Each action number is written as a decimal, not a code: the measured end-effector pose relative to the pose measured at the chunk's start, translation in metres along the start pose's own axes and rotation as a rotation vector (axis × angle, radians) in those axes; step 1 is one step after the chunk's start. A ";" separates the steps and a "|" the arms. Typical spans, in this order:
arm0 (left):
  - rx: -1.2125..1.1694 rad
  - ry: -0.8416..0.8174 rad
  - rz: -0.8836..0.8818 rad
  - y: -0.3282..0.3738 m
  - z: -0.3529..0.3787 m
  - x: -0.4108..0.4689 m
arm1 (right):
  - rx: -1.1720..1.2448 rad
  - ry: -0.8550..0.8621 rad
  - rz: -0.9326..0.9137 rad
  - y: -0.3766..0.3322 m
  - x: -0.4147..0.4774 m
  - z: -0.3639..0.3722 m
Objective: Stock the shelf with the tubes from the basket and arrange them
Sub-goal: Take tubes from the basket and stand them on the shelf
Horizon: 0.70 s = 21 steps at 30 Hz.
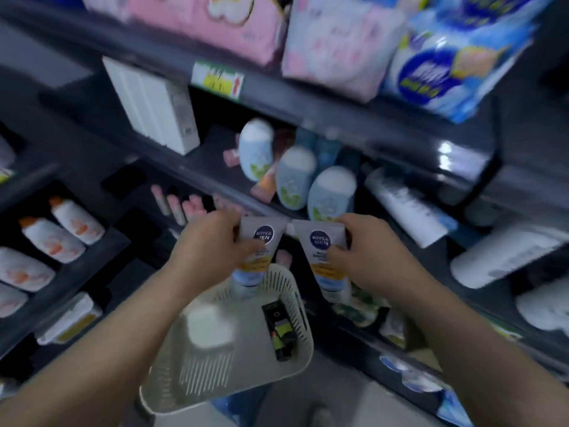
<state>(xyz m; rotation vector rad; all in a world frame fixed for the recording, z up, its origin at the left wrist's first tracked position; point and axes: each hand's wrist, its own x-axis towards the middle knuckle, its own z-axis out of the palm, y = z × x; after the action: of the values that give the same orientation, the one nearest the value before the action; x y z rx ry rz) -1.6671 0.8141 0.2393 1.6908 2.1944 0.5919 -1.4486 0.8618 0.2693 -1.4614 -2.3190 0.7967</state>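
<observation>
I hold two grey-white tubes with dark blue round logos, one in each hand, crimped ends up. My left hand grips the left tube and my right hand grips the right tube. Both hang side by side above the pale slatted basket, in front of the dark shelf edge. Inside the basket lie a white blurred item and a dark box with green marks. On the shelf beyond stand three light blue bottles with white caps.
White boxes stand on the shelf to the left. A white tube lies at the right. White bottles with orange print fill the lower left shelf. Pink and blue soft packs sit on the top shelf.
</observation>
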 end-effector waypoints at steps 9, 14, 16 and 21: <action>-0.108 0.016 0.438 0.182 -0.078 -0.011 | -0.095 0.325 0.074 0.000 -0.110 -0.171; -0.190 -0.017 0.626 0.288 -0.070 -0.034 | -0.118 0.459 0.144 0.026 -0.188 -0.246; -0.210 -0.006 0.698 0.330 -0.061 -0.046 | -0.134 0.527 0.163 0.043 -0.220 -0.275; -0.232 -0.059 0.761 0.440 -0.035 -0.088 | -0.161 0.640 0.244 0.107 -0.294 -0.348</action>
<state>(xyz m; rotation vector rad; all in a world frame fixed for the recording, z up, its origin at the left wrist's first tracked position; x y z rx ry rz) -1.2925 0.8208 0.4880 2.3385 1.3159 0.9081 -1.0614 0.7384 0.5017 -1.7654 -1.7704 0.1428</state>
